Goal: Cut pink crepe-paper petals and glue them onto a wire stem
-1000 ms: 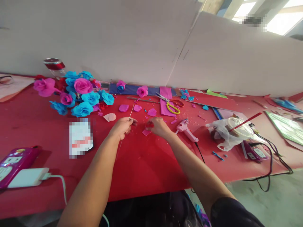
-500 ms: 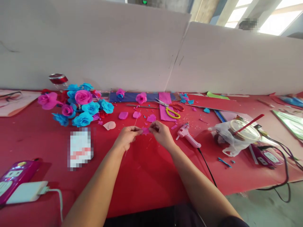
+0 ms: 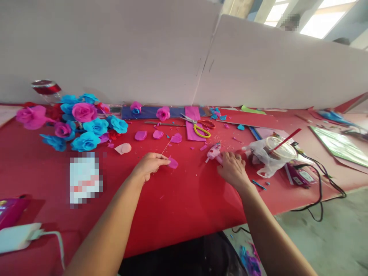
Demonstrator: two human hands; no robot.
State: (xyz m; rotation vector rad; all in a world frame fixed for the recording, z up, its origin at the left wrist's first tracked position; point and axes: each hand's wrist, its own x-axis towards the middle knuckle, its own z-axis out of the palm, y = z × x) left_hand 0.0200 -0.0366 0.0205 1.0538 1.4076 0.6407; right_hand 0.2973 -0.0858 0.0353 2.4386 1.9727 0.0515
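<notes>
1. Head view, with clock directions read from its centre unless noted: the left hand (image 3: 151, 165), at eight o'clock, pinches a magenta petal (image 3: 173, 163) by its near edge, and a thin stick (image 3: 166, 147) rises from the same fingers.
2. The petal is at seven o'clock, its rounded part projecting free over the red table (image 3: 178, 214).
3. The right hand (image 3: 233, 168), at four o'clock, lies over the handle of a pink glue gun (image 3: 213, 151); whether its fingers have closed round it, I cannot tell.
4. To work well here, I would take the gun by the handle alone, since the nozzle may be hot, and keep its cord free.
5. A light pinch should suit the petal best; a hard one would probably crease it. Steadying the stick against the fingers should help.
6. Materials: the petal looks like thin, matt crepe paper, broad and round-edged. Three loose petals (image 3: 158, 134) lie from ten to twelve o'clock of it.
7. At nine o'clock, the bunch of flowers (image 3: 96, 127) shows ruffled, curled layers in blue, magenta and red.
8. Yellow-handled scissors (image 3: 194, 122), at one o'clock, rest across a flat magenta strip (image 3: 192, 112); the table has a smooth sheen.
</notes>
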